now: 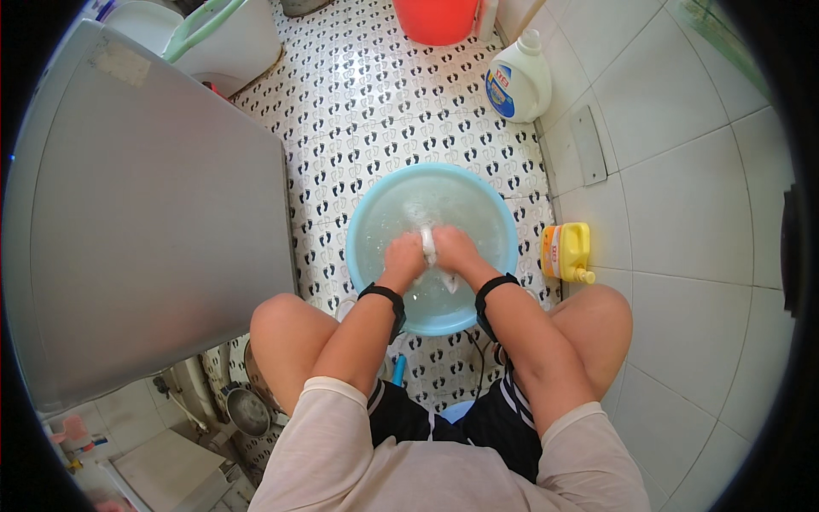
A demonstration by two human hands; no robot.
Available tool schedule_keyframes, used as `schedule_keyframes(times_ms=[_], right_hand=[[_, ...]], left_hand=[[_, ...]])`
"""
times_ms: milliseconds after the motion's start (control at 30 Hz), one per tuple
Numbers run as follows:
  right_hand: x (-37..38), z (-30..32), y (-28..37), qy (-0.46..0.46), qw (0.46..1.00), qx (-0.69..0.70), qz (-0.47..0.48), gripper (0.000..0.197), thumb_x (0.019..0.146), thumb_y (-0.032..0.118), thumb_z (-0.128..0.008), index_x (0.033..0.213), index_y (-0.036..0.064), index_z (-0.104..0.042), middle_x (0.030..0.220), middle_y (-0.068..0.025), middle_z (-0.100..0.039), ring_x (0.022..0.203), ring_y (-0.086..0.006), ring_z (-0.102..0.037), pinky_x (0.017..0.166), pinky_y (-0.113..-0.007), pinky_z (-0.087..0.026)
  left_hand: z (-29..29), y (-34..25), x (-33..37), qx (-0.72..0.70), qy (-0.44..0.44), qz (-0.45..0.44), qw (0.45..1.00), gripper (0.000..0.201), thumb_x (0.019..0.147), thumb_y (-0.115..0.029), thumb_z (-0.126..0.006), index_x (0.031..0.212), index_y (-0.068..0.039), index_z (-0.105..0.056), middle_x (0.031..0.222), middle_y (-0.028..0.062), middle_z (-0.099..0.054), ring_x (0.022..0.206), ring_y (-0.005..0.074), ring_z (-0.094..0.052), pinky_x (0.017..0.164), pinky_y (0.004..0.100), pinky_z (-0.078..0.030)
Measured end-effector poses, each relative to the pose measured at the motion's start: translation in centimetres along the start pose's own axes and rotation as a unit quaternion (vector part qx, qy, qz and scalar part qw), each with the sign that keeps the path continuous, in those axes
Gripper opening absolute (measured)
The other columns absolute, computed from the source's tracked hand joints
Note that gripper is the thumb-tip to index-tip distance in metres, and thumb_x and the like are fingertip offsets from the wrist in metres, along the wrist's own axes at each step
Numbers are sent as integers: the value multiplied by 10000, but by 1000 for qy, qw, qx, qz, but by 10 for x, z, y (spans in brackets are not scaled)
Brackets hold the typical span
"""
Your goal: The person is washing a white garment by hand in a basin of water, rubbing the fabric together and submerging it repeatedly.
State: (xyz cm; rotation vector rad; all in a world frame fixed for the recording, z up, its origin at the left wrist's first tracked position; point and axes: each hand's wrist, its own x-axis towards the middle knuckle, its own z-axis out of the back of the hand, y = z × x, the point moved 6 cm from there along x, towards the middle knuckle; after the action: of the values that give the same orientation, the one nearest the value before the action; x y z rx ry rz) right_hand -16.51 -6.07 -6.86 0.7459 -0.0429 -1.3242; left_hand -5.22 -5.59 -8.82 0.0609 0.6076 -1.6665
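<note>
Head view: looking straight down at a person squatting on a tiled floor, knees apart, both forearms reaching forward into a basin.
Basin: a round light-blue plastic basin stands on the floor between the knees, holding clear water with some suds.
Cloth: a small white cloth sits in the water near the middle of the basin, bunched up between the two hands; only a narrow strip of it shows.
Left hand: the left hand is curled into a fist over the left side of the cloth, fingers closed around it, knuckles up.
Right hand: the right hand is likewise closed on the right side of the cloth, pressed against the left hand.
Wrists: each wrist carries a black band, left band and right band, both just above the near rim of the basin.
Floor: white tiles printed with small dark footprints.
Right of the basin: a yellow jug lies on its side against the wall, near the basin but not touching it.
Farther off: a white detergent bottle stands by the wall, and a red bucket is at the top edge.
Left: a large grey appliance top fills that side.
</note>
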Motion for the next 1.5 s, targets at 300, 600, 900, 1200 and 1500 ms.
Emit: schedule_keyframes(times_ms=[300, 600, 900, 1200, 1500], right_hand=[[1, -24, 5, 47, 995, -90, -9, 299, 748, 312, -632, 922, 71, -664, 947, -173, -681, 892, -351, -655, 769, -437, -530], [2, 20, 18, 81, 990, -91, -75, 867, 577, 308, -854, 1280, 86, -397, 1166, -202, -549, 966, -423, -624, 802, -470, -530], [-14, 49, 0, 47, 999, -3, 22, 714, 557, 463, -845, 1072, 29, -608, 1046, -239, -623, 931, -377, -618, 780, -427, -505], [-37, 96, 17, -78, 995, 28, 62, 413, 735, 330, -733, 1028, 56, -635, 933, -211, -658, 884, -397, -616, 776, -464, -498], [-74, 180, 66, -254, 948, 148, 123, 193, 722, 121, -605, 847, -7, -532, 769, -249, -621, 755, -446, -600, 671, -459, -479]], left_hand=[[-2, 5, -3, -26, 23, -21, 999, 239, 700, -255, -692, 817, -46, -686, 906, 189, -679, 869, 379, -646, 772, 462, -512], [31, 18, 4, -39, 80, -7, 996, 569, 654, -292, -771, 1129, -49, -573, 1112, 217, -613, 1023, 361, -604, 844, 453, -491], [78, 15, -14, -73, 103, -78, 989, 537, 638, -392, -811, 984, -16, -647, 1087, 228, -602, 990, 374, -592, 846, 436, -490], [166, -35, -53, -57, -193, -229, 952, 351, 653, -142, -762, 955, -14, -638, 969, 180, -609, 906, 364, -593, 809, 411, -491], [209, -43, -71, -207, -136, -144, 958, 327, 738, -159, -754, 986, -60, -565, 830, 159, -665, 774, 314, -641, 697, 391, -500]])
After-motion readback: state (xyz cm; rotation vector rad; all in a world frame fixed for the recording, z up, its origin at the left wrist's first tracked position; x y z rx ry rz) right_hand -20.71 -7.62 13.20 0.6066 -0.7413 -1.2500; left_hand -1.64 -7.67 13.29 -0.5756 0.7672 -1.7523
